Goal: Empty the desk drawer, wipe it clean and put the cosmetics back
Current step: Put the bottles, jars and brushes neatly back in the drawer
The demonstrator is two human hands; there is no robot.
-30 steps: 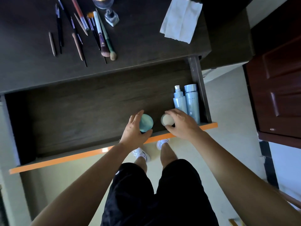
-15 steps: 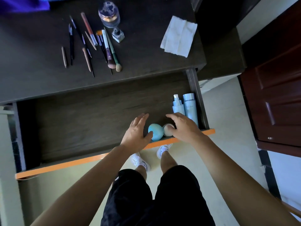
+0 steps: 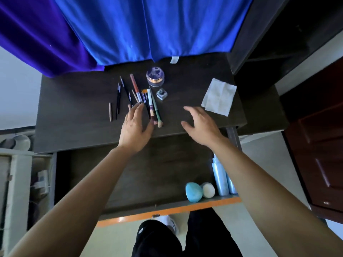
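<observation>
The dark drawer stands pulled out with an orange front edge. In its front right corner lie a teal sponge, a cream sponge and two pale blue bottles. On the desk top lie several makeup brushes and pencils, a purple jar and a small square bottle. My left hand is open, its fingertips over the brushes. My right hand is open above the desk, holding nothing.
A white wipe lies on the desk's right part. A blue curtain hangs behind the desk. A dark wooden cabinet stands to the right, and cluttered shelving to the left.
Both hands let go of the two sponges in the drawer and moved up over the desk top. The camera tilted up, bringing the curtain into view.
</observation>
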